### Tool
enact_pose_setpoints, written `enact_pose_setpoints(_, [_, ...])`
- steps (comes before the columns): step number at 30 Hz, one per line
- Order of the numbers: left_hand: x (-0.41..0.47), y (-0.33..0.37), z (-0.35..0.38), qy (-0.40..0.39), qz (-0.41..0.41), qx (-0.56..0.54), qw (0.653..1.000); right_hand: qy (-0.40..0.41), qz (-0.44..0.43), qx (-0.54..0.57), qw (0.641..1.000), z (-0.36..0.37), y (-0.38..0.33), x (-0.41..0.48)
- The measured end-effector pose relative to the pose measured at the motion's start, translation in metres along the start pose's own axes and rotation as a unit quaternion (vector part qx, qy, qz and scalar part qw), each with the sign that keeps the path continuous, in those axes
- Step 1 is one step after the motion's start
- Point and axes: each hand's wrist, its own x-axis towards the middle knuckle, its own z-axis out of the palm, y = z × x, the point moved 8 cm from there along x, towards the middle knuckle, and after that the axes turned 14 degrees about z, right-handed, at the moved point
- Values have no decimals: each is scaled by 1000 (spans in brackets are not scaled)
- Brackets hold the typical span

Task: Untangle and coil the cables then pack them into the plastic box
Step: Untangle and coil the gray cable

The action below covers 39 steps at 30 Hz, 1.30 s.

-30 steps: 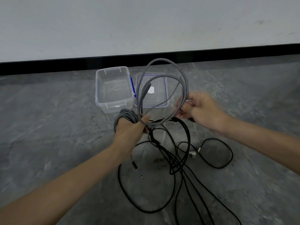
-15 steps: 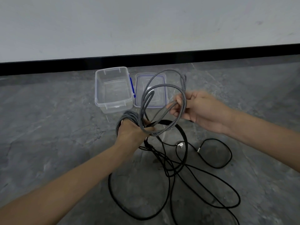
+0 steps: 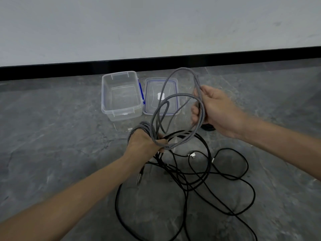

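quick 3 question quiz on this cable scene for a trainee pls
1. Fill in: the lid lies on the floor to the plastic box's ____.
2. The right hand grips a loop of the grey cable. Where are its wound coils? A round the left hand; B in the box; C flat on the floor.
3. True or false: the plastic box already holds a cable.
Key: 1 right; 2 A; 3 false.
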Motion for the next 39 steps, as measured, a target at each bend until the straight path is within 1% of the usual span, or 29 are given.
enact_pose_setpoints(2, [-5,1,4,-14,-4,-1,1000,39,-10,1,999,-6,-4,2])
enact_pose_setpoints(4, [-7,-1,4,-10,-21,-10,1000,57,-7,12,998,-11,-2,7])
enact_pose_setpoints(6, [-7,-3,1,-1,-39,-32,999,32,32,55,997,-11,11,11])
enact_pose_setpoints(9, [-11,-8,-1,20,-88,-104,991,-55,109,133,983,7,40,5])
enact_pose_setpoints(10, [-11,-9,0,24,-98,-120,988,-75,112,122,983,16,50,2])
enact_pose_setpoints(12, [-12,-11,0,27,-112,-134,984,-74,76,10,994,26,61,-3])
enact_pose_setpoints(14, [-13,-11,1,26,-121,-154,980,-63,39,-81,994,32,63,-4])
enact_pose_setpoints(16, [-14,-13,1,27,-128,-169,977,-79,39,-103,991,34,64,-2])
enact_pose_setpoints(18, [-14,-15,-1,26,-135,-164,977,-100,52,-88,990,34,65,0])
enact_pose_setpoints(20, [-14,-17,-1,18,-139,-159,977,-74,64,-65,993,25,64,4])
enact_pose_setpoints(24, [-15,-20,0,29,-140,-166,976,62,-2,-113,992,0,41,13])
enact_pose_setpoints(25, [-15,-19,-1,33,-139,-170,975,77,-12,-96,992,-5,36,15])
enact_pose_setpoints(28, [-11,-18,-5,51,-134,-192,971,102,-30,15,994,-18,27,16])
enact_pose_setpoints(31, [-10,-19,-7,51,-130,-184,973,114,-36,132,984,-27,29,16])
enact_pose_setpoints(36, [-14,-14,4,20,-128,-189,973,87,19,274,958,-15,55,18])
enact_pose_setpoints(39, [-17,-10,10,9,-132,-213,968,62,37,322,944,-15,59,24])
